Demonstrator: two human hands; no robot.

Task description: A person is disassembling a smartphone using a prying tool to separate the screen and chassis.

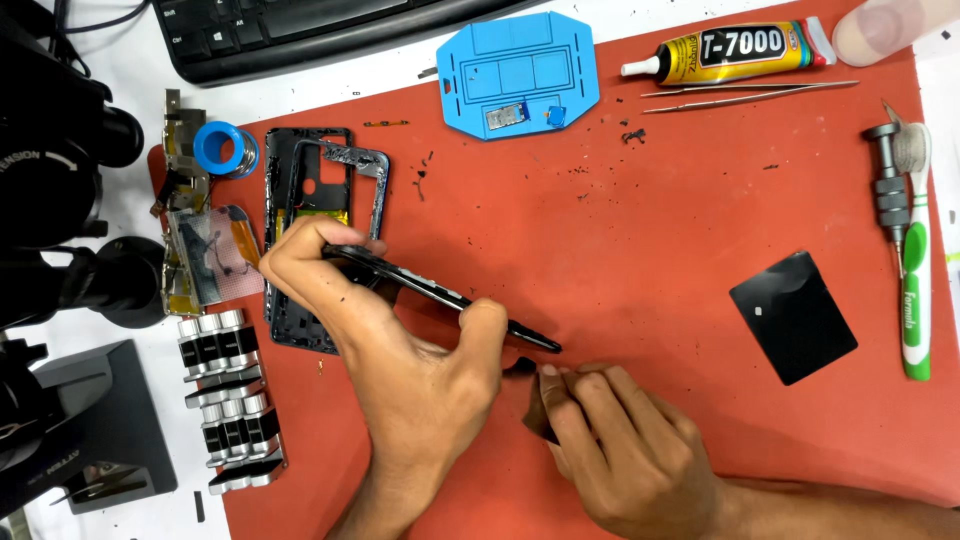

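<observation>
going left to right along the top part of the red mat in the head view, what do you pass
blue solder spool → black phone frame → blue screw tray → yellow glue tube → metal tweezers → grey screwdriver → green-and-white toothbrush

Wide red rubber work mat point(650, 220) lying flat beneath the fingers point(590, 385), stretching well ahead of them and off to their right. Plain white tabletop point(300, 95) past the mat's far edge, well ahead of the fingertips. Black plastic computer keyboard point(300, 25) farther ahead still. Bright, even light; soft shadows just beside the fingers.
</observation>
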